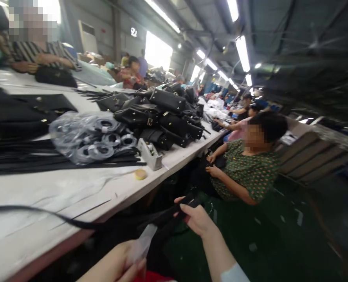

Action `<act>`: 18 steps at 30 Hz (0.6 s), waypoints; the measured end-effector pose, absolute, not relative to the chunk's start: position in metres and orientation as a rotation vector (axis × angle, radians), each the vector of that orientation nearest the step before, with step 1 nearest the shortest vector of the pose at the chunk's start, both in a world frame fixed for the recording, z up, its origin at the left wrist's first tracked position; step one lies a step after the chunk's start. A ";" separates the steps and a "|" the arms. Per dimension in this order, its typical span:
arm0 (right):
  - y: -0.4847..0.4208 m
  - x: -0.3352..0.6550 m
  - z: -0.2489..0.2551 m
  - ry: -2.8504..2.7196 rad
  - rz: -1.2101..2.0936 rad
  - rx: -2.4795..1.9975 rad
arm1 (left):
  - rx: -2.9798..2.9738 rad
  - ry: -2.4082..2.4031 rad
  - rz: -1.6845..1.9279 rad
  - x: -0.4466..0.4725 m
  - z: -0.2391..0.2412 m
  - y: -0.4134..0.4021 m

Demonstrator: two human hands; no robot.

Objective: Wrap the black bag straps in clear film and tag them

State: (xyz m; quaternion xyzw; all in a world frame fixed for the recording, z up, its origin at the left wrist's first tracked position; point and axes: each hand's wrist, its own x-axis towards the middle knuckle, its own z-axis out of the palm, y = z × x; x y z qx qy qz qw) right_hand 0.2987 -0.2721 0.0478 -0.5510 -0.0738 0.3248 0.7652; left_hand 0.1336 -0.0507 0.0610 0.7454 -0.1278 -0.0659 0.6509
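Observation:
In the lower middle of the head view, my right hand (197, 217) is closed, thumb and fingers pinching the end of a black strap (71, 222). The strap runs left from there, over the table edge and across the white tabletop. My left hand (126, 256) is closed around a flat, whitish translucent strip (146, 239), whose tip sticks up past the fingers. What the strip is made of I cannot tell. Dark material hangs below both hands, too dim to make out.
The long white table (127, 188) bears piled black bags (168, 102), a clear plastic bag of rings (94, 137), black straps (44, 158), a small grey metal box (152, 154) and a yellow tape roll (140, 174). A co-worker in a green patterned top (250, 164) sits at right. Others work beyond.

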 end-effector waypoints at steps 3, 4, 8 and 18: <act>-0.254 0.314 0.027 -0.127 0.735 -1.081 | 1.906 -0.178 -0.083 0.132 0.050 -0.049; -0.247 0.315 0.021 -0.102 0.738 -1.051 | 1.980 -0.179 -0.060 0.133 0.048 -0.047; -0.224 0.314 0.008 -0.087 0.589 -1.090 | 2.152 -0.182 0.048 0.127 0.041 -0.034; -0.213 0.301 0.037 -0.269 0.281 -1.253 | 1.807 0.045 -0.156 0.094 0.046 -0.017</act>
